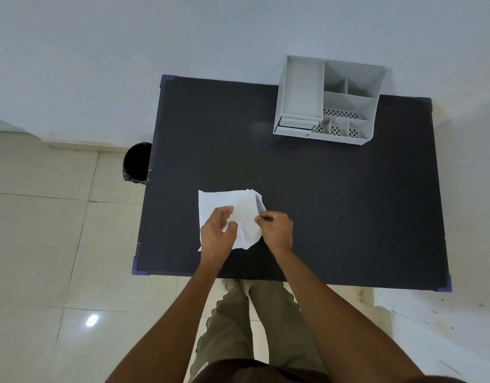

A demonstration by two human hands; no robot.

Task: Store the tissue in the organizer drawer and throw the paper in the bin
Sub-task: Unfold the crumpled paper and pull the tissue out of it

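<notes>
A white, creased sheet lies on the dark table near its front left. Its right edge is curled up, and I cannot tell whether it is one layer or the tissue and the paper lying together. My left hand rests on the sheet's left part with its fingers apart. My right hand pinches the sheet's raised right edge between thumb and fingers. The grey organizer stands at the table's far right, with its small drawer at the front left. The black bin is on the floor by the table's left edge.
The table's far edge meets a pale wall. Tiled floor lies to the left and in front. My legs stand at the table's near edge. A paint-flecked white surface sits at the lower right.
</notes>
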